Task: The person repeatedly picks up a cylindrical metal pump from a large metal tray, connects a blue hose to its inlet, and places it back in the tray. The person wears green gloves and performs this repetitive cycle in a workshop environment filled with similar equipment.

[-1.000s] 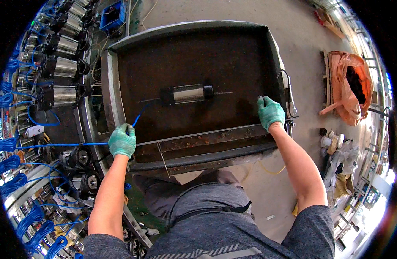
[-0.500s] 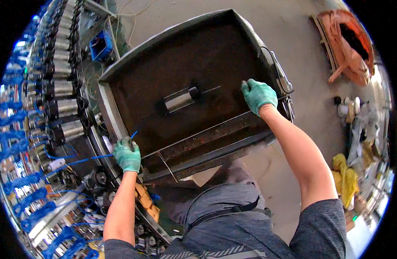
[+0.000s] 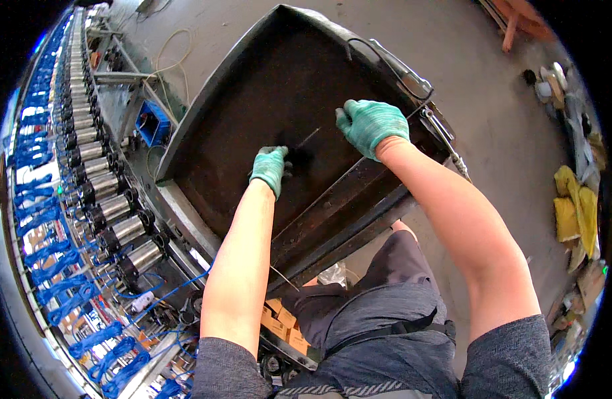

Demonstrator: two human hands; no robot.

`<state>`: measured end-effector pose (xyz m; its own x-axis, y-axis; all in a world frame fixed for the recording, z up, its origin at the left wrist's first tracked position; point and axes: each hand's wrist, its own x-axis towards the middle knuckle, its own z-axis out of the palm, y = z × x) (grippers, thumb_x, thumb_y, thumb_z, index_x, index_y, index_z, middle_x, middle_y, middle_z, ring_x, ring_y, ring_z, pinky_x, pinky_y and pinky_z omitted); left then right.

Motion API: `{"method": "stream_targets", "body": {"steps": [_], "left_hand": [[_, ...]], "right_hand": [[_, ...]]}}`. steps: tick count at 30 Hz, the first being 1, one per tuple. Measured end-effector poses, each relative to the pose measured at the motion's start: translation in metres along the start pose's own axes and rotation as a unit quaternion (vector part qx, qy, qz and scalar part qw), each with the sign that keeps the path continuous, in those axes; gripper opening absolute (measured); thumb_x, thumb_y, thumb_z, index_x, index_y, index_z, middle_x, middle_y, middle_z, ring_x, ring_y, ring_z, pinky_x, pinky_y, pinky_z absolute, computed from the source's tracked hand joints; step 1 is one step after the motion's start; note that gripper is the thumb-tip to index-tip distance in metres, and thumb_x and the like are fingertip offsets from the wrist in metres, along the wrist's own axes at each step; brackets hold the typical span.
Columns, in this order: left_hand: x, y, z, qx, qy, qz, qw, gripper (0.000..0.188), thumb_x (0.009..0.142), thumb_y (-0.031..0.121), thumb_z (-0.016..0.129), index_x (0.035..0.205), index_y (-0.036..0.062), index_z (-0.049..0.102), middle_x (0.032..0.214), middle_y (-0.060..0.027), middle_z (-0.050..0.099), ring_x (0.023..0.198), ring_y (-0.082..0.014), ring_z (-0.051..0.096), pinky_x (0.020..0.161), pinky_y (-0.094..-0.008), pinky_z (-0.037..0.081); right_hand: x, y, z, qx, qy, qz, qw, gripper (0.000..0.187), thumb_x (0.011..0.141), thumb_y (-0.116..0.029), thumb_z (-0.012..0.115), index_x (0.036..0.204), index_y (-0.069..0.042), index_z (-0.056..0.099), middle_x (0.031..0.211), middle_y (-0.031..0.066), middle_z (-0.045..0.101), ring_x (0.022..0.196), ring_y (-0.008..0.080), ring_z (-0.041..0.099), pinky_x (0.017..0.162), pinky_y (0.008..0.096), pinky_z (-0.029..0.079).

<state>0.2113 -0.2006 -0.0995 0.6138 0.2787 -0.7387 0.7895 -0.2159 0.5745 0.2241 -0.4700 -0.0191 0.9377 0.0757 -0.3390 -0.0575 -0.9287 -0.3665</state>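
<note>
In a dark, oily metal tray [image 3: 253, 100], my left hand [image 3: 269, 169], in a green glove, is closed over a motor. The hand hides its silver body; a black end and the thin shaft [image 3: 309, 137] show beyond the fingers. To the right, above the tray's near ledge, is my green-gloved right hand [image 3: 376, 126]. Its fingers are curled, and whatever may be in them is hidden.
Silver motors [image 3: 126, 229] with black ends line the left side, beside coiled blue cables [image 3: 53, 266]. A blue bin [image 3: 153, 124] stands beyond them. Metal fittings and a dark hose [image 3: 392, 66] run along the tray's right rim. Yellow cloth [image 3: 577, 206] lies far right.
My left hand has moved from the blue cable at the tray's left edge onto the motor. My right hand has shifted slightly left. The view has turned.
</note>
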Motion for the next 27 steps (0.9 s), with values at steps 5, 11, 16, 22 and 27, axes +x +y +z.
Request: {"method": "stream_targets", "body": {"steps": [5, 11, 16, 22, 27], "left_hand": [[0.003, 0.005, 0.008, -0.117, 0.033, -0.070, 0.990, 0.021, 0.092, 0.015, 0.073, 0.104, 0.0068, 0.058, 0.094, -0.0106, 0.064, 0.066, -0.0186, 0.060, 0.055, -0.0335, 0.056], [-0.022, -0.009, -0.016, -0.036, 0.068, -0.006, 0.997, 0.021, 0.090, 0.016, 0.078, 0.094, 0.0095, 0.058, 0.084, -0.0064, 0.063, 0.069, -0.0183, 0.060, 0.060, -0.0348, 0.054], [-0.033, -0.038, -0.042, -0.015, 0.065, 0.058, 0.996, 0.023, 0.089, 0.018, 0.079, 0.082, 0.0121, 0.058, 0.075, 0.0011, 0.055, 0.067, -0.0120, 0.051, 0.060, -0.0323, 0.046], [-0.048, -0.050, -0.050, -0.069, 0.076, 0.078, 0.992, 0.028, 0.089, 0.013, 0.079, 0.081, 0.0097, 0.052, 0.074, 0.0017, 0.050, 0.062, -0.0104, 0.051, 0.050, -0.0291, 0.046], [-0.069, -0.051, -0.050, -0.047, 0.084, 0.095, 0.991, 0.029, 0.089, 0.012, 0.079, 0.082, 0.0098, 0.051, 0.074, 0.0034, 0.046, 0.063, -0.0105, 0.050, 0.051, -0.0281, 0.049]], "right_hand": [[0.003, 0.009, 0.009, 0.018, 0.030, -0.006, 0.999, 0.040, 0.103, -0.043, 0.046, 0.099, -0.012, 0.072, 0.099, 0.0143, 0.074, 0.091, 0.0379, 0.071, 0.078, 0.0512, 0.057], [0.003, 0.009, 0.011, 0.027, 0.036, -0.012, 0.999, 0.040, 0.103, -0.043, 0.046, 0.096, -0.012, 0.070, 0.095, 0.0154, 0.074, 0.087, 0.0387, 0.071, 0.075, 0.0522, 0.056], [0.006, 0.009, 0.014, 0.017, 0.031, -0.013, 0.999, 0.039, 0.103, -0.043, 0.047, 0.095, -0.012, 0.070, 0.095, 0.0153, 0.074, 0.087, 0.0390, 0.071, 0.076, 0.0522, 0.056], [0.005, 0.009, 0.016, 0.005, 0.037, -0.010, 0.999, 0.038, 0.103, -0.043, 0.048, 0.097, -0.012, 0.070, 0.095, 0.0145, 0.074, 0.088, 0.0390, 0.070, 0.076, 0.0520, 0.056], [0.007, 0.008, 0.014, 0.002, 0.021, -0.008, 1.000, 0.038, 0.103, -0.043, 0.047, 0.097, -0.012, 0.070, 0.096, 0.0147, 0.074, 0.088, 0.0389, 0.071, 0.076, 0.0519, 0.056]]}}
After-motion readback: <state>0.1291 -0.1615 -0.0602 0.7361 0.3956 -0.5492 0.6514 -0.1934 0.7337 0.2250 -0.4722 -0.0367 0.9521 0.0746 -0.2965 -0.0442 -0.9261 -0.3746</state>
